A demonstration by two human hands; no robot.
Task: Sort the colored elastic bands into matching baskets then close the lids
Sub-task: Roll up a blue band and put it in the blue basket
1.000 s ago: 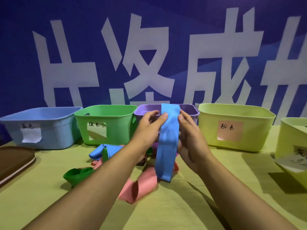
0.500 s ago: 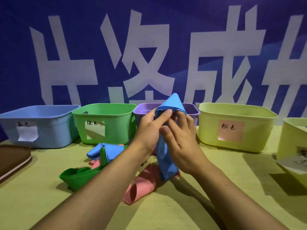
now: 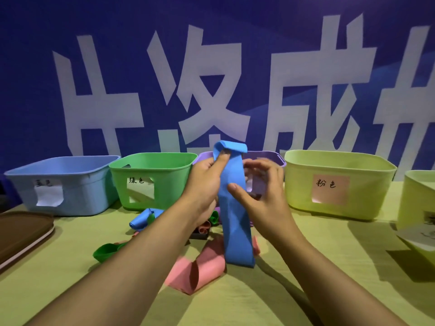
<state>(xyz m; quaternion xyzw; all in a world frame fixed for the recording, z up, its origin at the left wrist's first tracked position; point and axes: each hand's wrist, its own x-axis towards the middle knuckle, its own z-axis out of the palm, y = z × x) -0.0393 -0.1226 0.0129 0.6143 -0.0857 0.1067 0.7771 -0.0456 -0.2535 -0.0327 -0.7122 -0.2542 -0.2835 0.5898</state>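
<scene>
Five baskets stand in a row along the back of the table, before a banner. The leftmost basket has a lid lying in front of it, to the left. Loose bands lie in a heap before the middle baskets. Above the heap the left hand holds a long band hanging down (its top folded over), the right hand just beside it.
</scene>
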